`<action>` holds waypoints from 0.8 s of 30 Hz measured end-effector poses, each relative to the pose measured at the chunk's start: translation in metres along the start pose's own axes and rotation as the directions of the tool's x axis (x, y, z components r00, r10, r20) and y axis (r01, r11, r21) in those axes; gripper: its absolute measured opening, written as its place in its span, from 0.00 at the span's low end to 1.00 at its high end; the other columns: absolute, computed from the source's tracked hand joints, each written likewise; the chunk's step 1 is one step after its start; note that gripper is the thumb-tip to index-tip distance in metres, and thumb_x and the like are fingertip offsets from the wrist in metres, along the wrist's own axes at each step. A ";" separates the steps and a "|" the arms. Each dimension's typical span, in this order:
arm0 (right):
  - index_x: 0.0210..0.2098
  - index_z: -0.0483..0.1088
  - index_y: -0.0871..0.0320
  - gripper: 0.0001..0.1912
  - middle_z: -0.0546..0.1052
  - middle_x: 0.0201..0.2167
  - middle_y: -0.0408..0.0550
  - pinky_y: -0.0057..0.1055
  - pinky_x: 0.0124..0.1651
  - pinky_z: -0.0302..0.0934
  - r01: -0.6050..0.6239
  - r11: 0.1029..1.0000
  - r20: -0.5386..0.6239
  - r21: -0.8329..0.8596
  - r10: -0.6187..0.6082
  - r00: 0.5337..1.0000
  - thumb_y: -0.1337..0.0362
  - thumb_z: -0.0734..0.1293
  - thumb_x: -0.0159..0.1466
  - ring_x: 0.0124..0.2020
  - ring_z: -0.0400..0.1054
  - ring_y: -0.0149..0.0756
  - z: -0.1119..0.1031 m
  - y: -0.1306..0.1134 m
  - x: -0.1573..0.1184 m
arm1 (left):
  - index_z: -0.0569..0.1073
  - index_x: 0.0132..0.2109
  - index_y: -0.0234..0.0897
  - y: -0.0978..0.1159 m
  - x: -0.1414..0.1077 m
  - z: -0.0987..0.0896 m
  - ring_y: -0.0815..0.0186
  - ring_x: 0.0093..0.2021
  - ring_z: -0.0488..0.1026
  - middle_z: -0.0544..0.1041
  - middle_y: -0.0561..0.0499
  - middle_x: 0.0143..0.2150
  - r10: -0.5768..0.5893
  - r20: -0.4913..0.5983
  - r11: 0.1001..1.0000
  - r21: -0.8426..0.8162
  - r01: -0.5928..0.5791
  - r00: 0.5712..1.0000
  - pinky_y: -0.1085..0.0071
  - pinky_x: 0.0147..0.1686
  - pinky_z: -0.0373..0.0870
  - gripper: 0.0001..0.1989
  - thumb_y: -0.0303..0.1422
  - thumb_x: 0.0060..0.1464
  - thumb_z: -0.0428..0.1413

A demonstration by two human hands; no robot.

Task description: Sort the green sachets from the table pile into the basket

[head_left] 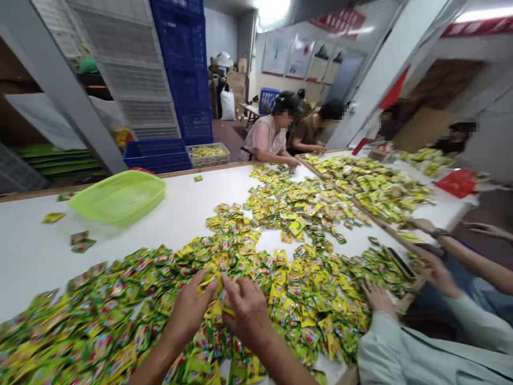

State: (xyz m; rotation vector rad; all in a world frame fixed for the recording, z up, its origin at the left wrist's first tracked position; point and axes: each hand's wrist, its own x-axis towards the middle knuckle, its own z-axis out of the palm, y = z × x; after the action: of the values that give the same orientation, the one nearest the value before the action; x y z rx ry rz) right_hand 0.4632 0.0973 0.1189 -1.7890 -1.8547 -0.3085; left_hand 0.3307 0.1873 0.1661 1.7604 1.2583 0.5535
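Many small yellow and green packets [116, 315] lie heaped over the white table [188, 198]. Near the middle of the heap my left hand [192, 305] pinches a yellow packet [207, 279] between thumb and fingers. Just to its right, my right hand [246, 310] has its fingers curled around another packet [225, 309], partly hidden by the fingers. The two hands are close together, low over the pile.
An empty green basket [120, 198] rests at the back left. Blue crates [156, 155] and a packet-filled white crate [208, 154] stand beyond the table. A co-worker's hand [379, 299] touches the pile at right. Other people sit behind, near a wooden divider [344, 192].
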 end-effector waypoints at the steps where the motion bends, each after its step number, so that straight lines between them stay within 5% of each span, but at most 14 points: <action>1: 0.63 0.54 0.56 0.40 0.69 0.41 0.53 0.35 0.35 0.59 0.008 1.000 -0.007 -0.016 -0.008 1.000 0.65 0.65 0.51 0.37 0.63 0.41 -0.001 0.000 0.001 | 0.74 0.44 0.34 -0.002 0.001 -0.001 0.56 0.44 0.74 0.78 0.43 0.43 -0.009 0.000 1.000 -0.001 0.009 1.000 0.64 0.43 0.72 0.28 0.51 0.46 0.48; 7: 0.60 0.57 0.57 0.39 0.69 0.35 0.51 0.36 0.29 0.59 0.084 0.993 -0.006 -0.087 -0.085 0.996 0.62 0.68 0.49 0.32 0.64 0.41 -0.005 -0.002 0.002 | 0.70 0.21 0.40 -0.016 0.004 -0.012 0.62 0.30 0.74 0.76 0.50 0.25 0.165 0.052 0.982 0.084 -0.169 0.985 0.72 0.32 0.73 0.22 0.52 0.46 0.47; 12: 0.59 0.57 0.60 0.40 0.69 0.33 0.51 0.35 0.27 0.59 0.097 0.994 -0.056 -0.047 -0.100 0.993 0.58 0.68 0.48 0.30 0.64 0.41 0.002 -0.015 0.006 | 0.76 0.30 0.40 -0.029 0.011 -0.012 0.57 0.38 0.78 0.81 0.48 0.35 0.028 -0.176 0.999 0.043 -0.020 0.984 0.69 0.36 0.75 0.23 0.52 0.39 0.48; 15: 0.59 0.56 0.60 0.41 0.69 0.32 0.50 0.34 0.26 0.58 0.078 0.996 -0.106 -0.036 -0.081 0.991 0.57 0.67 0.47 0.29 0.64 0.40 0.011 -0.019 0.008 | 0.77 0.35 0.39 -0.028 0.010 -0.010 0.55 0.41 0.78 0.81 0.47 0.38 -0.029 -0.202 0.998 0.042 0.039 0.979 0.67 0.38 0.76 0.27 0.53 0.40 0.47; 20: 0.60 0.54 0.58 0.41 0.69 0.35 0.51 0.33 0.27 0.58 0.041 0.999 -0.086 -0.033 -0.043 0.995 0.55 0.66 0.48 0.30 0.64 0.40 0.022 -0.012 0.001 | 0.78 0.37 0.39 -0.028 0.001 -0.013 0.56 0.46 0.76 0.80 0.48 0.43 0.060 -0.025 0.997 0.055 -0.058 0.998 0.67 0.46 0.74 0.26 0.54 0.40 0.51; 24: 0.59 0.54 0.59 0.40 0.69 0.32 0.51 0.34 0.26 0.57 0.116 0.992 -0.095 -0.041 -0.119 0.988 0.52 0.65 0.50 0.28 0.63 0.40 0.021 -0.010 -0.001 | 0.77 0.37 0.41 -0.046 0.005 -0.018 0.56 0.46 0.76 0.80 0.49 0.42 0.009 0.127 0.998 -0.057 -0.002 0.992 0.67 0.46 0.74 0.23 0.54 0.42 0.54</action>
State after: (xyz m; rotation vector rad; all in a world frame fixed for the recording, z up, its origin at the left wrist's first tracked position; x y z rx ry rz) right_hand 0.4490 0.1067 0.1027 -1.6602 -1.9000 -0.4675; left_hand 0.2949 0.2040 0.1360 1.7251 1.1392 0.4681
